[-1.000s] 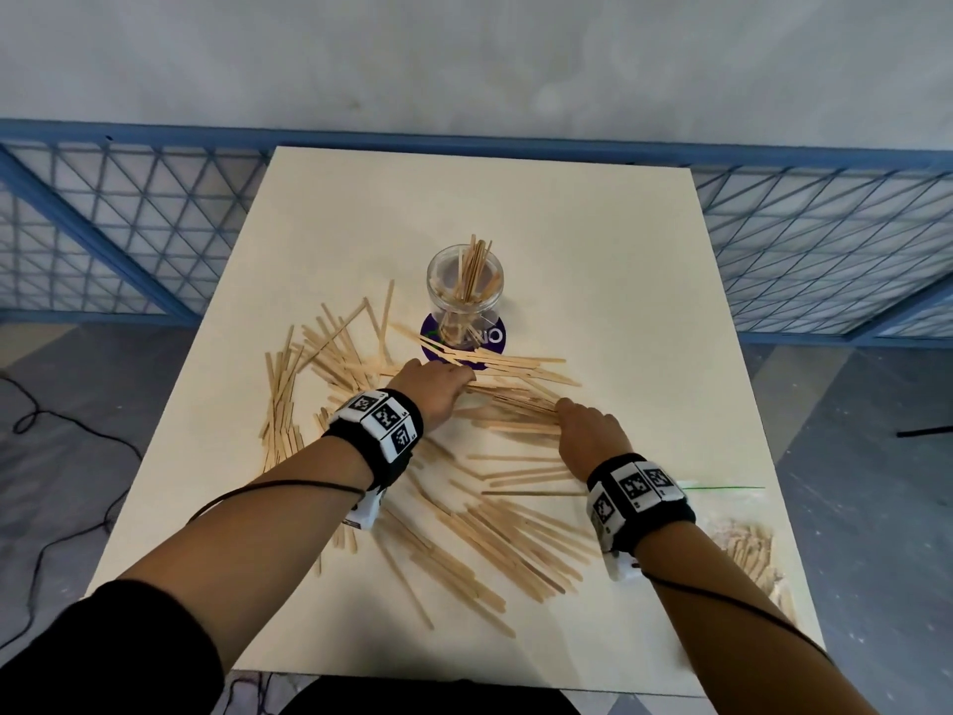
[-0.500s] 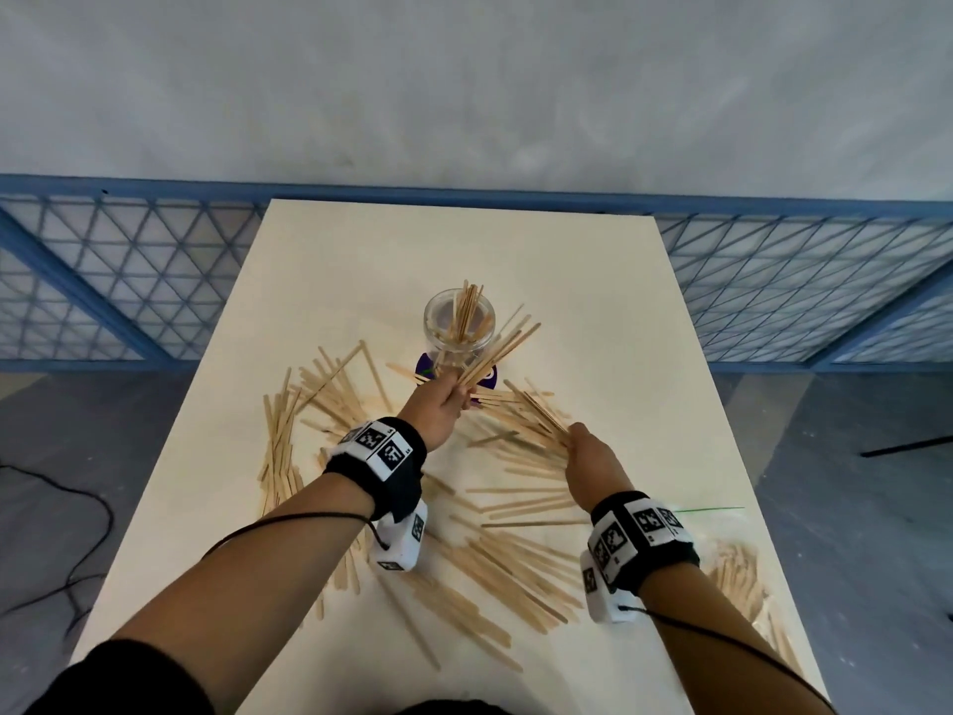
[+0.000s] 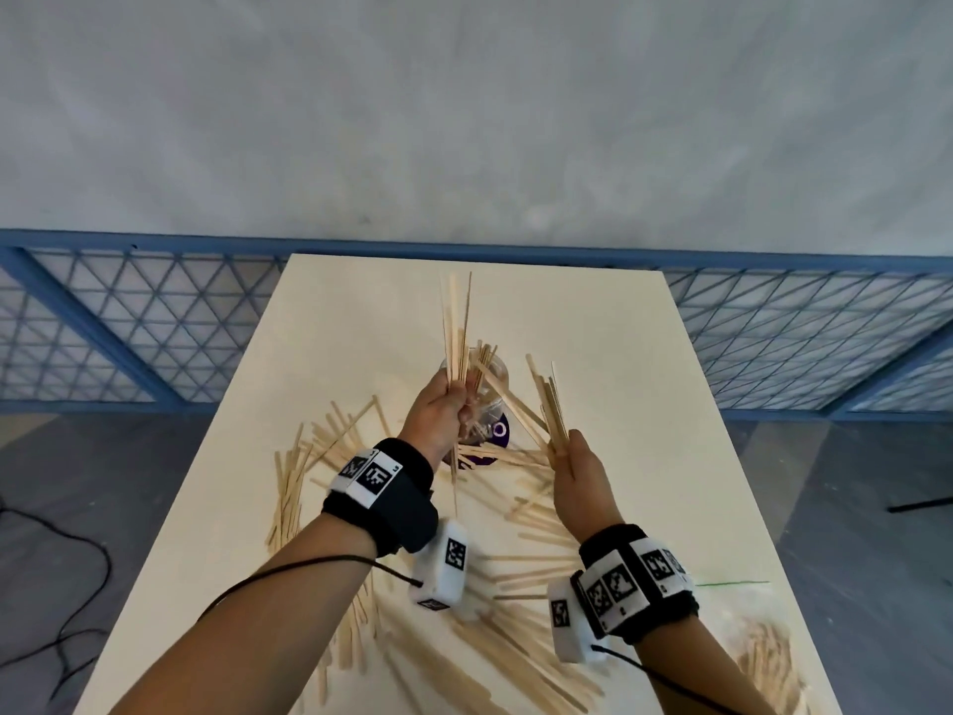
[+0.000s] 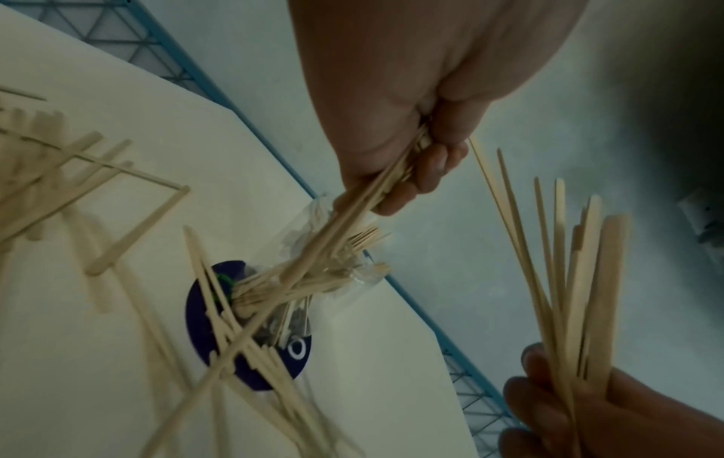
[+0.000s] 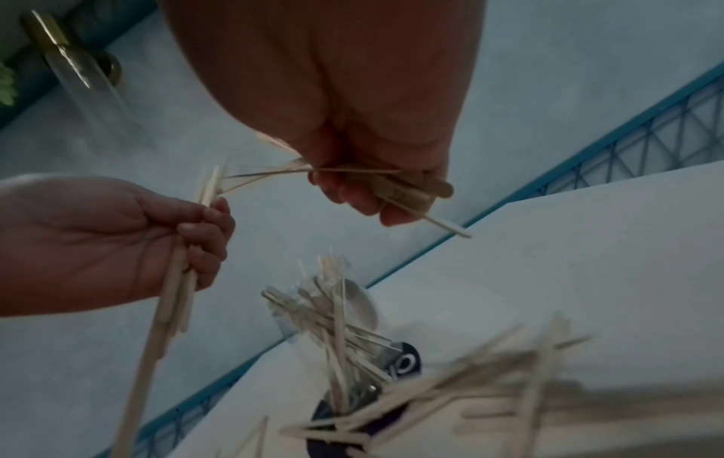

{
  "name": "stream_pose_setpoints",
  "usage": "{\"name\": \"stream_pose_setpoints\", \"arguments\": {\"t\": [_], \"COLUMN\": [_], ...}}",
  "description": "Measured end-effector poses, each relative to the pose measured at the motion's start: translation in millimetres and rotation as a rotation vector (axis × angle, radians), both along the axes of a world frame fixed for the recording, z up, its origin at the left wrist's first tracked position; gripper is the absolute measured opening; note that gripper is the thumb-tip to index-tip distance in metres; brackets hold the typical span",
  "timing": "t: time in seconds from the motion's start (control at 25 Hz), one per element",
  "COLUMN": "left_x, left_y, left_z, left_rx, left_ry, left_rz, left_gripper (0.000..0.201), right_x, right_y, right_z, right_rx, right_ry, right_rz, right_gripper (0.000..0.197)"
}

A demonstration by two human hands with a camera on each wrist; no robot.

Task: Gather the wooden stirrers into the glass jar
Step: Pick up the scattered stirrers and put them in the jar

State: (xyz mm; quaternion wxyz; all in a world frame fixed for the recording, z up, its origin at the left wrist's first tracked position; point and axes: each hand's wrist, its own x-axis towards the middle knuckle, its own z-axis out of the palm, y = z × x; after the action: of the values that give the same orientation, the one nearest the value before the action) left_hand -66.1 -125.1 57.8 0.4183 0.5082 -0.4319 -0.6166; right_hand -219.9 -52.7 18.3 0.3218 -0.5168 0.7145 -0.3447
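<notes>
The glass jar point(image 3: 492, 384) stands on a purple disc point(image 3: 497, 430) mid-table, holding several wooden stirrers point(image 5: 333, 319). My left hand point(image 3: 438, 410) is raised just left of the jar and grips a bundle of stirrers point(image 3: 456, 332) upright, their tips above the jar's mouth. To the jar's right, my right hand point(image 3: 567, 456) holds a second fanned bundle point(image 3: 546, 399) in the air. In the left wrist view the left hand point(image 4: 411, 155) grips its sticks over the jar point(image 4: 333, 272). Many loose stirrers point(image 3: 309, 467) lie scattered on the table.
The cream table point(image 3: 619, 353) is ringed by a blue mesh fence point(image 3: 129, 327). More stirrers lie near the front edge point(image 3: 515, 657), and a clear bag with sticks point(image 3: 768, 657) sits at the front right. A black cable point(image 3: 62, 637) trails on the floor at left.
Both hands have lifted off the table, each with a bundle of stirrers. The left bundle has swung upright beside the jar, and the right bundle has risen to the jar's right.
</notes>
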Motion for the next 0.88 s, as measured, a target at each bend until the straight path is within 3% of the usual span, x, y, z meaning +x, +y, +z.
{"name": "stream_pose_setpoints", "arguments": {"t": [0.24, 0.4, 0.6, 0.72, 0.88], "left_x": [-0.8, -6.3, -16.4, -17.2, -11.1], "left_y": [-30.3, -64.6, -91.6, -92.0, -83.5], "left_z": [15.0, 31.8, 19.6, -15.1, -40.1], "left_rx": [-0.04, -0.182, -0.369, -0.323, -0.109], "left_ry": [0.076, 0.148, 0.008, -0.13, -0.202], "left_rz": [0.102, 0.173, 0.177, 0.093, 0.006], "left_gripper": [0.032, 0.031, 0.031, 0.027, 0.033], "right_x": [11.4, 20.7, 35.5, 45.0, 48.6], "right_y": [-46.6, -93.4, -139.3, -147.6, -140.7], "right_z": [17.9, 36.2, 49.1, 33.2, 0.4], "right_rx": [-0.058, -0.1, -0.173, -0.122, 0.022], "right_ry": [-0.208, -0.389, -0.616, -0.497, -0.285], "right_rz": [-0.011, -0.019, -0.082, -0.05, 0.051], "right_gripper": [0.017, 0.026, 0.031, 0.025, 0.016]}}
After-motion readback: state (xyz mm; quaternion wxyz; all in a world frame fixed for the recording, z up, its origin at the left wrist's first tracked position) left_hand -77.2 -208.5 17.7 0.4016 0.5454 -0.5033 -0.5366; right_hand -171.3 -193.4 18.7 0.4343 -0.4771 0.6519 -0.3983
